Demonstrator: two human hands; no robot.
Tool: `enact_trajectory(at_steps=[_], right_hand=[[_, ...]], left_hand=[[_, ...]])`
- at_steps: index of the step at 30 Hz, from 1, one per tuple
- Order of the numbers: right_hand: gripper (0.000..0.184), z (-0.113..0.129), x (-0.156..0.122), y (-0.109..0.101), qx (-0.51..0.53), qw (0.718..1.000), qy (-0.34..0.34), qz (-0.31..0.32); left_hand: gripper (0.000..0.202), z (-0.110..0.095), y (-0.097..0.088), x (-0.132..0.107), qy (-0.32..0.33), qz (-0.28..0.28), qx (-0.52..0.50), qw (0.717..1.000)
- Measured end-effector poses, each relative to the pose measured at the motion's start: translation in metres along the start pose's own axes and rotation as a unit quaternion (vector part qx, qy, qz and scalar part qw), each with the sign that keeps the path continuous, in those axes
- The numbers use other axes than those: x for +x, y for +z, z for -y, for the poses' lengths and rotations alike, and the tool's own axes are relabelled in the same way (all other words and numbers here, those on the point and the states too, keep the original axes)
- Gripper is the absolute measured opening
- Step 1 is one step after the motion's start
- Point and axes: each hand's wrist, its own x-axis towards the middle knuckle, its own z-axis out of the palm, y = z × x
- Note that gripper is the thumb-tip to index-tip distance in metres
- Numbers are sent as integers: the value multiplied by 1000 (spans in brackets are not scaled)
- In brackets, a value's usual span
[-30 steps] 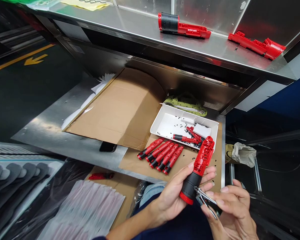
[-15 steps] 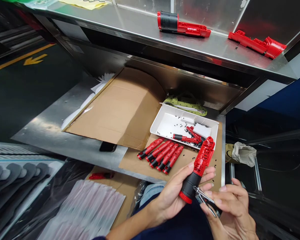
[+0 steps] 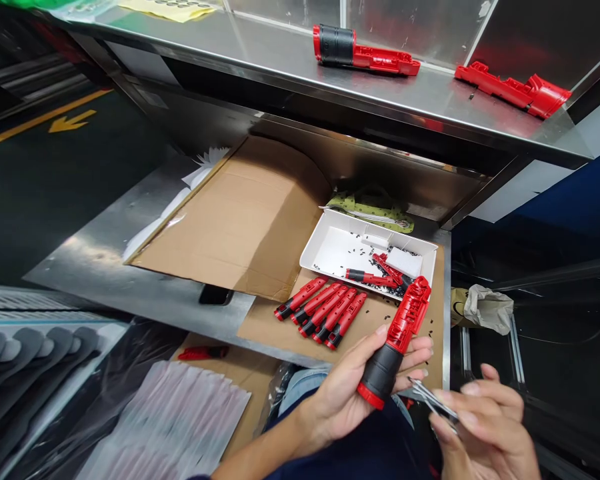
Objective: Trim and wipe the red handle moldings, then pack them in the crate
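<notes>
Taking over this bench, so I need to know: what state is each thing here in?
Left hand: closed around the handle.
Handle: tilted, black grip lowest.
Right hand: pinching the clippers.
Clippers: held, tips toward the handle.
Tray: holding black bits and red pieces.
Five red parts: lying side by side on cardboard.

Top shelf: stainless steel shelf (image 3: 280,73) at the far end, with a red shell with black grip (image 3: 360,57) and a bare red shell (image 3: 513,90) off to the right
Bench: big cardboard sheet (image 3: 235,227) on the left, five red handles (image 3: 325,310) lined up right by the tray
Tray: white plastic tray (image 3: 360,230), tiny black bits (image 3: 353,252) scattered all over it
Right side: crumpled plastic bag (image 3: 487,309) just past the bench edge
Floor: yellow arrow (image 3: 73,121), far left
</notes>
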Motion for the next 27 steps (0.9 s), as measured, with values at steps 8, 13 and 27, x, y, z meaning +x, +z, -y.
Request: enact_trajectory(at_steps=[8, 13, 27], right_hand=[[23, -11, 0, 1, 1, 996, -61, 65], [25, -11, -1, 2, 6, 994, -66, 87], [21, -4, -2, 10, 3, 996, -35, 80]], left_hand=[[49, -1, -6, 2, -34, 44, -2, 998], [46, 1, -8, 3, -31, 48, -13, 998], [49, 3, -3, 4, -26, 25, -31, 999]])
